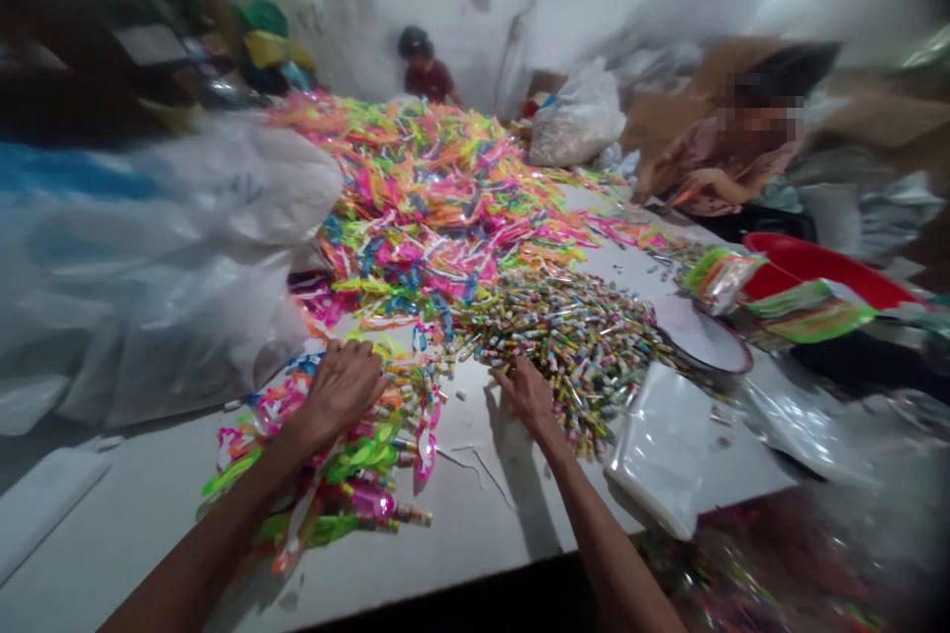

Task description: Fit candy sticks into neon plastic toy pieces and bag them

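My left hand (342, 388) lies palm down, fingers curled, on a small heap of neon plastic toy pieces (348, 475) at the near edge of the white table (475, 524). My right hand (528, 394) reaches into a pile of small colourful tubes (571, 326), its fingers bent among them; whether either hand grips anything is hidden. A much larger mound of neon pieces (430, 188) spreads across the middle and far part of the table.
A big white plastic sack (163, 267) stands at the left. A stack of clear bags (668, 445) lies right of my right hand. A red basin (823, 267), a round lid (702, 331), another person (734, 158) at the right and one (423, 64) at the far end.
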Available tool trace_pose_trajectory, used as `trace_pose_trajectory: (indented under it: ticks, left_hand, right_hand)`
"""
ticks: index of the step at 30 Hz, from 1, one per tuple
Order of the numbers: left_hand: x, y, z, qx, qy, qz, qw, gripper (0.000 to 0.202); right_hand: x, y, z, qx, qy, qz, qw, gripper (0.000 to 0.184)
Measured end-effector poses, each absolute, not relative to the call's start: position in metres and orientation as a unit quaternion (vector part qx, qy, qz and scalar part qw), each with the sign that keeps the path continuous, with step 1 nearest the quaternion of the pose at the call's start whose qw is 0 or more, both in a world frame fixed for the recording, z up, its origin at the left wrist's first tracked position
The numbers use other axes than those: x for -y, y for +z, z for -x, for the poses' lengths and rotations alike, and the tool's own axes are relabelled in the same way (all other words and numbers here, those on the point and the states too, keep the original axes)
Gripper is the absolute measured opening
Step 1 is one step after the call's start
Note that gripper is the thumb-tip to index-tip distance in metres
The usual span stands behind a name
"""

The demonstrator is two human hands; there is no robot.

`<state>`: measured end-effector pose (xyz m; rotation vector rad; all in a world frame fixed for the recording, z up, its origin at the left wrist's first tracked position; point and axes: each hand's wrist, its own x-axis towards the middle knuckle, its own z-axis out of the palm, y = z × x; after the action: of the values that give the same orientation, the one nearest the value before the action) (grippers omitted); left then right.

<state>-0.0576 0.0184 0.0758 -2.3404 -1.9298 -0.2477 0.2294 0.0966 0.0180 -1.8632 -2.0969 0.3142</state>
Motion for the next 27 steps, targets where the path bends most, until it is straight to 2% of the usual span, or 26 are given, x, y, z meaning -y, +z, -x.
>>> trace_pose_trajectory:
  ticks: [5, 10, 13, 15, 21, 27]
  left_hand:
    - [-0.115, 0.046, 0.051, 0.707, -0.025, 0.706, -0.031, 0.021]
    - [-0.165, 0.014, 0.046, 0.728, -0.013, 0.683, -0.064, 0.024]
    - [-0.169, 0.007, 0.05, 0.731, -0.013, 0.677, -0.086, 0.023]
    - [-0.167, 0.007, 0.053, 0.73, -0.02, 0.677, -0.096, 0.024]
    - [-0.153, 0.033, 0.053, 0.716, -0.088, 0.687, -0.092, 0.038]
    - [-0.106, 0.088, 0.029, 0.653, -0.173, 0.726, -0.13, 0.018]
  right_hand:
    - [-0.103, -0.001, -0.217, 0.728, 0.03, 0.677, 0.101, 0.039]
    - [-0.094, -0.001, -0.229, 0.765, 0.037, 0.64, 0.063, 0.019]
    - [-0.088, -0.001, -0.234, 0.793, 0.042, 0.603, 0.075, 0.022]
    - [-0.086, -0.002, -0.235, 0.785, 0.068, 0.606, 0.108, 0.025]
    - [-0.078, 0.01, -0.231, 0.722, 0.235, 0.586, 0.285, 0.033]
    - [-0.056, 0.046, -0.226, 0.535, 0.515, 0.537, 0.401, 0.032]
